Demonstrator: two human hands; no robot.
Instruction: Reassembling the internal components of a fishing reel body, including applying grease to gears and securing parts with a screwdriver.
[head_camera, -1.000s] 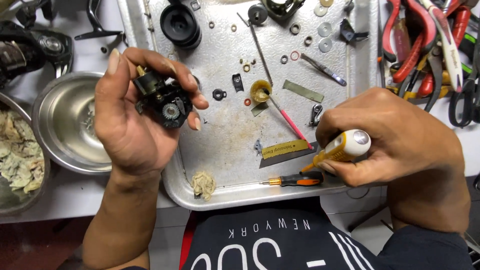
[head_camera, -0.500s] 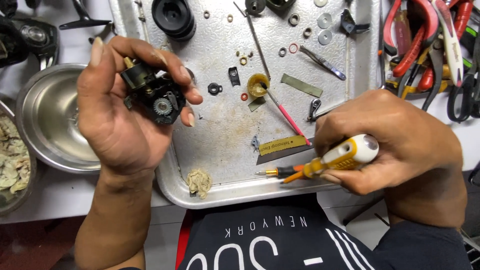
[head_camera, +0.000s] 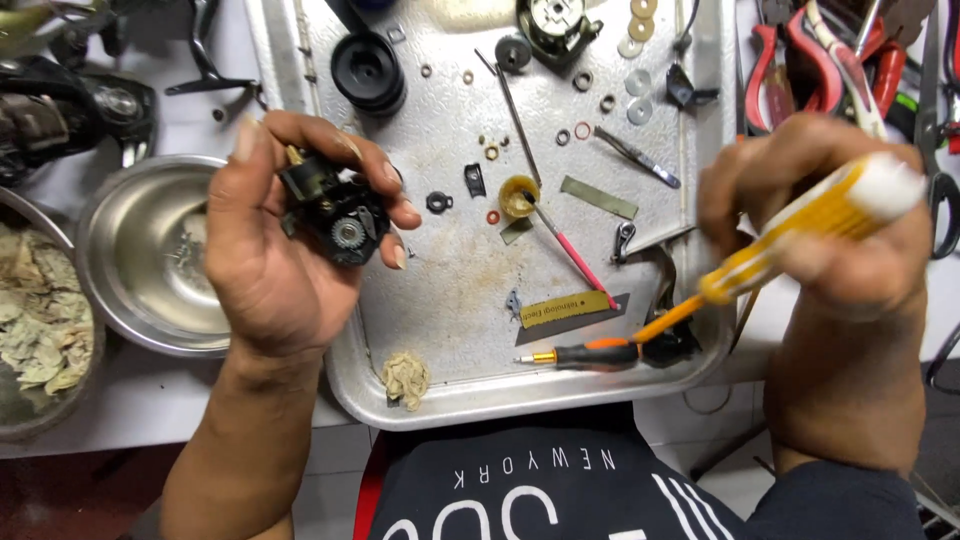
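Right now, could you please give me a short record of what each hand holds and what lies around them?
left hand: holds a black mechanism with a small gear showing
right hand: grips a yellow screwdriver, blurred
tray: metal, holds washers, small parts, an orange screwdriver, a rag scrap
bowl: steel, left of tray
pliers: red-handled, right of tray

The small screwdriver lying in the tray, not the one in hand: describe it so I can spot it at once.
Start at the metal tray in the middle of the bench and go to its near edge, right of centre. The small screwdriver lies flat there, under a yellow-labelled strip. Its black-and-orange handle and short brass-coloured tip set it apart from the larger yellow-handled screwdriver in the right hand.
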